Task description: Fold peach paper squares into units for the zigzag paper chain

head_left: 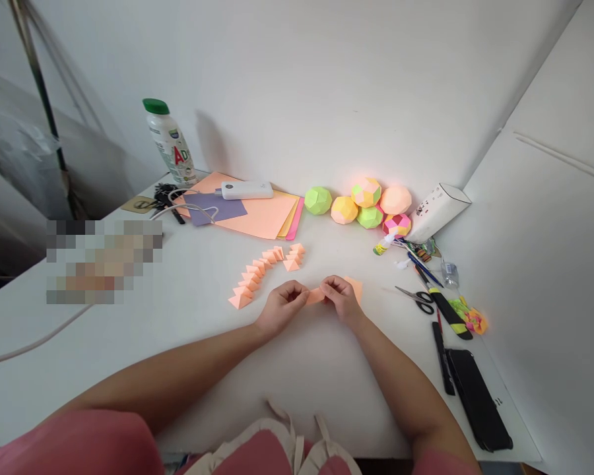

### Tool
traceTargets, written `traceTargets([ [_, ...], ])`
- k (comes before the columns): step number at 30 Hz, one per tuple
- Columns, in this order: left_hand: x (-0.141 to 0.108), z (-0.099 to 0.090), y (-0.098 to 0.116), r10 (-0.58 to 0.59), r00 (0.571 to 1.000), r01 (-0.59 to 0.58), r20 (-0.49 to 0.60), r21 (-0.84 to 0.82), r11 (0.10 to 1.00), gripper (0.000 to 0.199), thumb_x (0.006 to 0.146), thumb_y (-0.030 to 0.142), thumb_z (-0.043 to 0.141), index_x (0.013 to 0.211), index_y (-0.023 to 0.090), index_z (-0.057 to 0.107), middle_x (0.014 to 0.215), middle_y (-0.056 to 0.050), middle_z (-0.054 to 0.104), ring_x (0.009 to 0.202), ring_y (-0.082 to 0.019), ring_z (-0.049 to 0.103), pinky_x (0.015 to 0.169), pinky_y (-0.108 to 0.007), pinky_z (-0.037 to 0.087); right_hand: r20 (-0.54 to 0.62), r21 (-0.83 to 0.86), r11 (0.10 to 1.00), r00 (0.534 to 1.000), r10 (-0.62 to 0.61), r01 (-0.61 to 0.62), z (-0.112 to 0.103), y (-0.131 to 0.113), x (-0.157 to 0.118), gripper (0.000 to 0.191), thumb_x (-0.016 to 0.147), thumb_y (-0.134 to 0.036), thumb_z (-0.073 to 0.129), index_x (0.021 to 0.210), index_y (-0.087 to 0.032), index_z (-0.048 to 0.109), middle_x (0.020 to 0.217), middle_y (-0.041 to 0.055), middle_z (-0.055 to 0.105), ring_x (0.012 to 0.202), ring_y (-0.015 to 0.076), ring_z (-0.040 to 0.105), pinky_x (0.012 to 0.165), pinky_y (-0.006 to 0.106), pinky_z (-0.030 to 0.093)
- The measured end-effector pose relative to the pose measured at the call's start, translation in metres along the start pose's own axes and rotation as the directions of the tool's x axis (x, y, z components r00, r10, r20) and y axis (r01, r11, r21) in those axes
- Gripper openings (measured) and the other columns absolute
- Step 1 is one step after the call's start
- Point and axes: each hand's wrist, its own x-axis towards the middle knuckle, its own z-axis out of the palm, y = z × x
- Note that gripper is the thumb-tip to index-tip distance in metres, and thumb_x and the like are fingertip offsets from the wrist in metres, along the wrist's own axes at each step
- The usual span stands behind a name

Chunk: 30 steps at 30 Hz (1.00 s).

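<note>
A small strip of peach paper is stretched between my two hands above the white table. My left hand pinches its left end between thumb and fingers. At its right end, my right hand has its fingers closed on the same strip. Another peach paper piece lies partly hidden behind my right hand. A curved row of folded peach paper pieces rests to the left of my hands, with a shorter stack of folded pieces near its upper end.
Several paper balls line the wall beside a white box. Scissors, a cutter and a black phone lie right. Paper sheets, a power bank and a bottle stand or lie back left.
</note>
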Motion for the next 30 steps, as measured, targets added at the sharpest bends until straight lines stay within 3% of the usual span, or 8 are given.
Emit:
traceTargets([
  [9, 0.001, 0.0003, -0.0023, -0.019, 0.998, 0.015, -0.057, -0.068, 0.998, 0.026, 0.076, 0.041, 0.053, 0.067, 0.017, 0.048, 0.064, 0.003, 0.045, 0.058, -0.009, 0.042, 0.055, -0.021, 0.036, -0.106, 0.109, 0.994, 0.993, 0.042, -0.03, -0.0035, 0.0062, 0.0047, 0.022, 0.069, -0.038, 0.065, 0.066, -0.019, 0.054, 0.061, -0.0043, 0.046, 0.049, 0.0077, 0.044, 0.051, 0.023, 0.037],
  [13, 0.0009, 0.0001, -0.003, -0.012, 0.997, 0.004, -0.077, -0.104, 0.995, 0.026, 0.077, 0.044, 0.052, 0.077, 0.018, 0.051, 0.072, 0.001, 0.051, 0.065, -0.011, 0.048, 0.06, -0.022, 0.041, -0.112, 0.128, 0.992, 0.993, 0.032, -0.017, -0.0044, 0.0068, 0.0058, 0.022, 0.07, -0.038, 0.064, 0.066, -0.019, 0.054, 0.06, -0.0046, 0.046, 0.047, 0.0075, 0.045, 0.049, 0.023, 0.036],
  [16, 0.0003, 0.0005, -0.0037, -0.004, 1.0, 0.004, 0.004, -0.079, 0.997, 0.031, 0.076, 0.046, 0.055, 0.088, 0.018, 0.054, 0.084, -0.002, 0.057, 0.073, -0.013, 0.053, 0.066, -0.025, 0.043, -0.08, 0.088, 0.996, 0.997, 0.015, -0.008, -0.0025, 0.0047, 0.004, 0.021, 0.071, -0.038, 0.063, 0.068, -0.019, 0.055, 0.058, -0.0042, 0.049, 0.048, 0.0084, 0.046, 0.05, 0.023, 0.038],
  [18, 0.0003, 0.0011, -0.0046, -0.025, 0.999, 0.026, 0.031, -0.043, 0.999, 0.032, 0.076, 0.048, 0.055, 0.085, 0.017, 0.055, 0.08, -0.002, 0.058, 0.07, -0.013, 0.053, 0.063, -0.025, 0.043, -0.055, 0.029, 1.0, 0.998, 0.001, 0.001, -0.0006, 0.0028, 0.0019, 0.021, 0.073, -0.039, 0.062, 0.069, -0.019, 0.055, 0.056, -0.0039, 0.049, 0.05, 0.0095, 0.047, 0.052, 0.024, 0.039],
  [21, 0.0007, 0.0023, -0.0051, -0.064, 0.998, 0.065, 0.005, -0.056, 0.996, 0.033, 0.077, 0.049, 0.053, 0.081, 0.016, 0.054, 0.072, 0.0, 0.057, 0.064, -0.012, 0.052, 0.058, -0.024, 0.043, -0.002, -0.041, 0.999, 1.0, -0.021, 0.021, 0.0018, 0.0006, -0.0008, 0.021, 0.075, -0.039, 0.061, 0.074, -0.018, 0.056, 0.059, -0.0027, 0.052, 0.055, 0.0107, 0.049, 0.055, 0.025, 0.041],
  [30, -0.001, 0.0015, -0.0002, -0.049, 0.998, 0.043, -0.041, -0.125, 0.991, 0.033, 0.079, 0.05, 0.05, 0.081, 0.017, 0.055, 0.08, -0.002, 0.059, 0.074, -0.015, 0.056, 0.066, -0.026, 0.046, 0.079, -0.099, 0.994, 0.997, -0.028, 0.036, 0.0016, 0.0037, -0.0002, 0.02, 0.075, -0.038, 0.061, 0.076, -0.018, 0.06, 0.07, 0.0007, 0.059, 0.06, 0.0116, 0.053, 0.056, 0.026, 0.044],
])
